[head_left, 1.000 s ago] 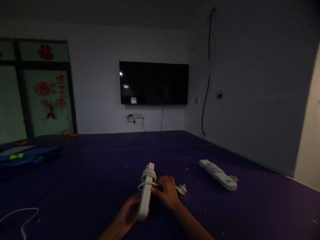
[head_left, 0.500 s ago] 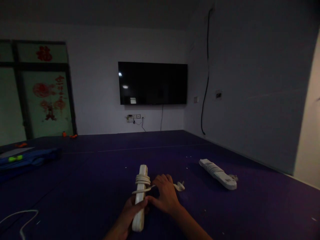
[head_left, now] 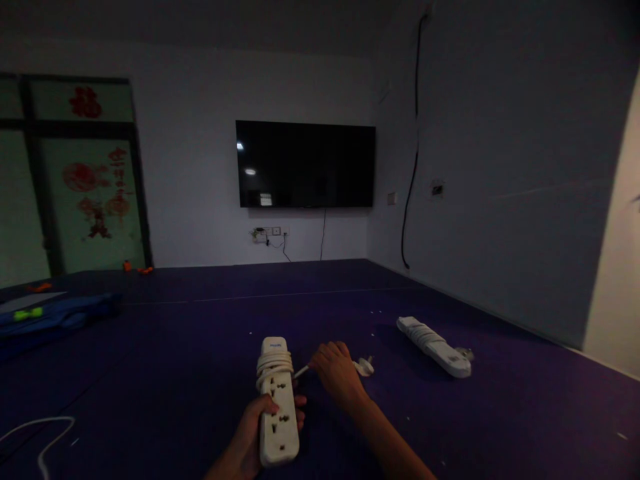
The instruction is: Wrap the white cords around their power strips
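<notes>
My left hand point(head_left: 255, 427) is wrapped around the lower half of a white power strip point(head_left: 281, 437), thumb on its socket face and fingertips showing at the right edge. Several turns of white cord point(head_left: 275, 363) circle the strip's upper part. From there the cord runs right into my right hand point(head_left: 335, 370), whose fingers are closed on it. Beyond that hand the plug point(head_left: 365, 366) sticks out on the right. A second white power strip point(head_left: 434, 347), its own cord wound around it, lies apart to the right on the purple surface.
The broad purple surface point(head_left: 175, 373) reaches the walls. Blue cloth point(head_left: 75, 317) with bright yellow-green items lies at the left, near small orange objects point(head_left: 145, 271). A loose white cable point(head_left: 55, 421) curls at the lower left. A television point(head_left: 306, 165) hangs on the far wall.
The held strip has rolled so its socket face now shows towards me. My right hand has shifted slightly right and up with the cord, and the plug has moved a little right.
</notes>
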Available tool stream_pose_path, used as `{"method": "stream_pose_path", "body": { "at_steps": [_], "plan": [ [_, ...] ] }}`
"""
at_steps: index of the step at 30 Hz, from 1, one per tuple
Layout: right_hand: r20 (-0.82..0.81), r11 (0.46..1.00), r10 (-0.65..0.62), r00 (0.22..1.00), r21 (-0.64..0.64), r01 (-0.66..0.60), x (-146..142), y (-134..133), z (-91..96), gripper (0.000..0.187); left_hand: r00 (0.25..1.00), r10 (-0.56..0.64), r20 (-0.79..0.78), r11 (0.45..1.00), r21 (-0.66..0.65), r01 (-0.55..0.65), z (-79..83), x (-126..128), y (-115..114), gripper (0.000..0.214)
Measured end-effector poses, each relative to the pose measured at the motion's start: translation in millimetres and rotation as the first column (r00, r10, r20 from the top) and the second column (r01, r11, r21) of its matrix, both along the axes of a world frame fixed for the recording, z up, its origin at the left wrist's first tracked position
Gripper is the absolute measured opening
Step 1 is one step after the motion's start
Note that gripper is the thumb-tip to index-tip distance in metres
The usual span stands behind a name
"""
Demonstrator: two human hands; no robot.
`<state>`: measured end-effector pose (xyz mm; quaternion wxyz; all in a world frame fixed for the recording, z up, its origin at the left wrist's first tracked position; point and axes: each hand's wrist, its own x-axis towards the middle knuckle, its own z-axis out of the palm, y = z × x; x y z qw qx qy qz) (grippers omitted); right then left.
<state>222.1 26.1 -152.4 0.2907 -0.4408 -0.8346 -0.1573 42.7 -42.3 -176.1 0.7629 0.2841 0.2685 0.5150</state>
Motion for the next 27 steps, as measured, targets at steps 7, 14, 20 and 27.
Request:
{"method": "stream_pose_path", "body": {
  "at_steps": [7, 14, 20, 27],
  "plan": [
    [-0.026, 0.995, -0.061, 0.998, -0.076, 0.059, 10.3, 11.6, -9.8, 0.02, 0.98, -0.199, 0.013, 0.966, 0.17, 0.194, -1.2, -5.0, -0.8, 0.05],
    [0.002, 0.989, -0.053, 0.999, -0.14, 0.053, 8.7, 9.4, -9.2, 0.021, 0.951, -0.308, 0.039, 0.92, 0.268, 0.287, -1.3, -8.6, 0.2, 0.052],
    [0.081, 0.978, -0.039, 0.996, -0.203, 0.055, 5.3, 8.1, -11.1, 0.022, 0.951, -0.309, -0.013, 0.915, 0.27, 0.301, -3.7, -9.5, 0.4, 0.05],
    [0.085, 0.98, 0.006, 0.996, -0.197, 0.011, -1.6, 4.1, -13.8, 0.022, 0.955, -0.291, -0.054, 0.932, 0.211, 0.296, -2.0, -9.8, -2.1, 0.052]
  ]
}}
